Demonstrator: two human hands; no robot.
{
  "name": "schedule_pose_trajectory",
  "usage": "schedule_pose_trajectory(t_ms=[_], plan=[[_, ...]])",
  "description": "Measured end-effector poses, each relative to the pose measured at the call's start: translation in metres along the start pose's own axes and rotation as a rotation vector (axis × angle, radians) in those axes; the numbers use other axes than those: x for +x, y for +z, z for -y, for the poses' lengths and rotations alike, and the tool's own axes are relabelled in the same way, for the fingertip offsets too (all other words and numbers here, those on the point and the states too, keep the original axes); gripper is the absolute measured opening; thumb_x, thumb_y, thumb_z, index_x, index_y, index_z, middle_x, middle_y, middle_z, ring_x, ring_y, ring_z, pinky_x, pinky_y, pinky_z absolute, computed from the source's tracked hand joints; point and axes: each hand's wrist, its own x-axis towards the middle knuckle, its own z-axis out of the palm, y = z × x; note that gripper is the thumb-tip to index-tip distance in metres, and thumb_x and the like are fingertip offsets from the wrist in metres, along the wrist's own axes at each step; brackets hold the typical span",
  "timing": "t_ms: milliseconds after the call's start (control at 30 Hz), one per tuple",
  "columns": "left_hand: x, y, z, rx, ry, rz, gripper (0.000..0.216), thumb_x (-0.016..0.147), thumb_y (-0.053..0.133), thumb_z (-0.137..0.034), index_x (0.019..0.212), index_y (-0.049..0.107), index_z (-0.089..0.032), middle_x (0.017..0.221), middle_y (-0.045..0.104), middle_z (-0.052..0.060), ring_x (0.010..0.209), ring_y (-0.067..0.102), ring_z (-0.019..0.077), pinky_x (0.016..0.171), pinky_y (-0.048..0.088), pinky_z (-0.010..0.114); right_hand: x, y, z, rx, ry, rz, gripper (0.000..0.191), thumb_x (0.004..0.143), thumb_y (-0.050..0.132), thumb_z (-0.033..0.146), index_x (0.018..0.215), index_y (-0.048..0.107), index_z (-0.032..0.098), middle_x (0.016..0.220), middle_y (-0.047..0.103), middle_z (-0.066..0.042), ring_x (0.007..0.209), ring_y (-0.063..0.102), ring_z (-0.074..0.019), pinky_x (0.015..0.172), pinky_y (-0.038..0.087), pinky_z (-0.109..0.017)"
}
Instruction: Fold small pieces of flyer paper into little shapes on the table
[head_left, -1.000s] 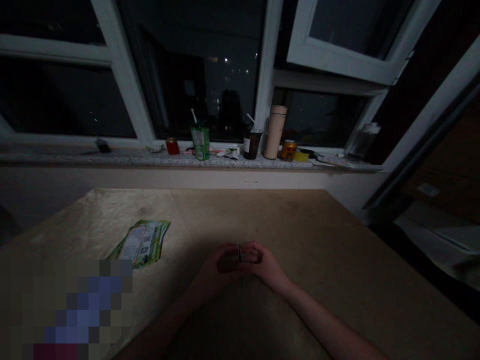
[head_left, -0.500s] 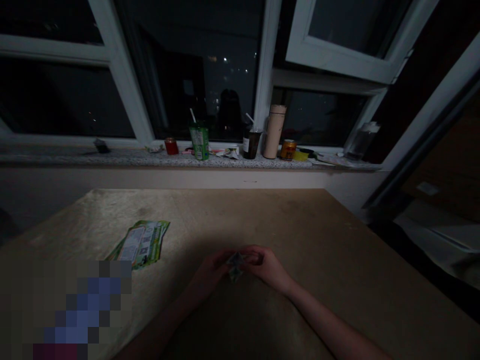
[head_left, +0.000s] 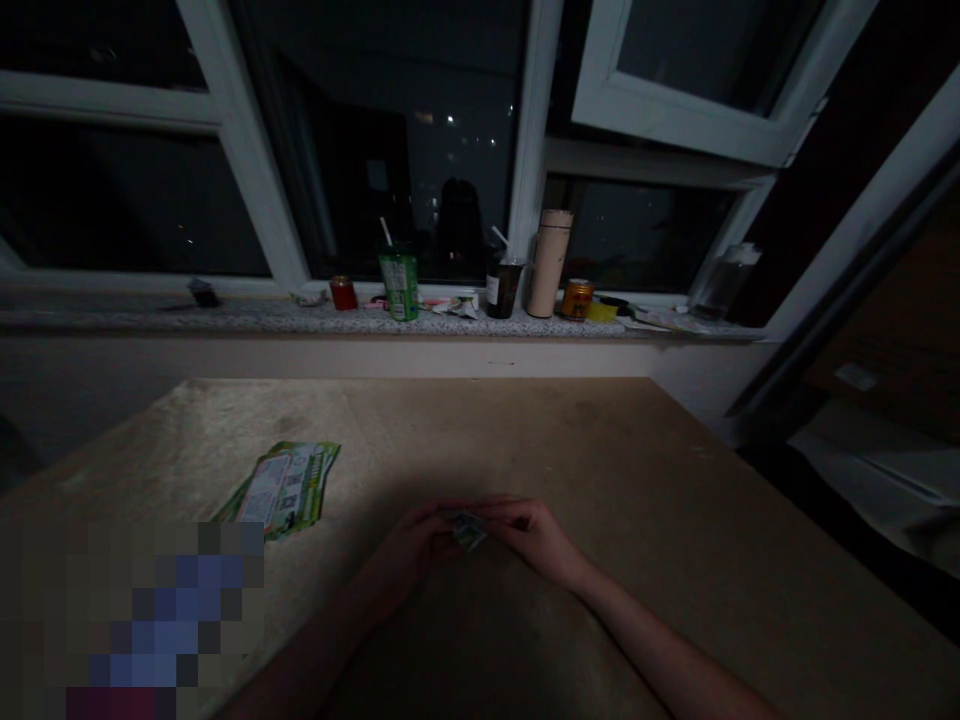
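Observation:
Between my two hands is a small folded piece of greenish-grey printed paper or wrapper (head_left: 469, 533); its exact material is too dark to make out. My left hand (head_left: 417, 540) pinches its left side, fingers closed. From the other side, my right hand (head_left: 538, 540) grips it with thumb and fingers. The fingertips of both hands almost meet behind the folded piece and hide part of it. Off to the left, a few flat green printed packets (head_left: 289, 490) lie overlapping on the table.
The brown tabletop (head_left: 600, 450) reaches to the wall below the window. On the granite sill (head_left: 262, 318) stand a green cup with a straw (head_left: 400, 283), a red jar (head_left: 343, 293), a dark drink cup (head_left: 503, 288), a pink flask (head_left: 549, 265) and an orange can (head_left: 576, 300). Pixelation covers the lower left.
The folded piece has turned and now looks wider and shorter. My left hand has shifted slightly, its fingers reaching further behind the piece. The packets have not moved.

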Motion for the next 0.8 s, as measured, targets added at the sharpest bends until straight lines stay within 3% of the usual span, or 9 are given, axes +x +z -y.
schedule_pose_trajectory(t_ms=[167,367,467,633,800], plan=[[0.000,-0.001,-0.004,-0.015,-0.032,0.042,0.032,0.066,0.067,-0.024,0.095,0.071,-0.012,0.098,0.070,0.012,0.095,0.063,0.0268,0.086,0.047,0.035,-0.001,-0.005,-0.006,-0.030,0.003,0.023,0.022,0.084,0.062,0.035,0.100,0.073,0.023,0.107,0.068,-0.008,0.100,0.063,-0.0215,0.088,0.048,-0.035],[-0.004,0.005,-0.006,0.089,-0.002,0.015,0.031,0.073,0.067,-0.039,0.091,0.070,-0.014,0.095,0.070,0.010,0.091,0.064,0.0267,0.080,0.048,0.035,-0.004,-0.007,-0.014,-0.006,0.037,0.012,0.021,0.077,0.068,0.034,0.094,0.074,0.024,0.114,0.064,-0.009,0.102,0.062,-0.0224,0.085,0.050,-0.034],[-0.002,0.008,-0.003,0.187,0.046,-0.019,0.030,0.064,0.077,-0.031,0.088,0.067,-0.015,0.087,0.070,0.005,0.084,0.064,0.0240,0.074,0.046,0.030,-0.004,-0.006,-0.011,0.038,0.010,0.014,0.017,0.077,0.068,0.031,0.091,0.074,0.023,0.113,0.064,-0.009,0.103,0.061,-0.0223,0.085,0.049,-0.034],[0.003,0.009,0.002,0.285,0.101,-0.058,0.051,0.049,0.080,-0.023,0.096,0.060,-0.019,0.088,0.069,0.002,0.082,0.063,0.0250,0.067,0.046,0.029,-0.002,-0.005,-0.009,0.157,0.140,-0.087,0.027,0.073,0.070,0.033,0.097,0.070,0.020,0.092,0.070,-0.006,0.082,0.065,-0.0176,0.075,0.050,-0.030],[0.003,0.010,0.004,0.397,0.111,-0.041,0.041,0.051,0.078,-0.017,0.090,0.064,-0.017,0.087,0.070,0.004,0.081,0.063,0.0256,0.067,0.046,0.028,0.004,0.002,-0.013,0.064,0.272,-0.177,0.033,0.066,0.075,0.042,0.086,0.069,0.016,0.072,0.068,-0.002,0.063,0.061,-0.0147,0.060,0.046,-0.026]])
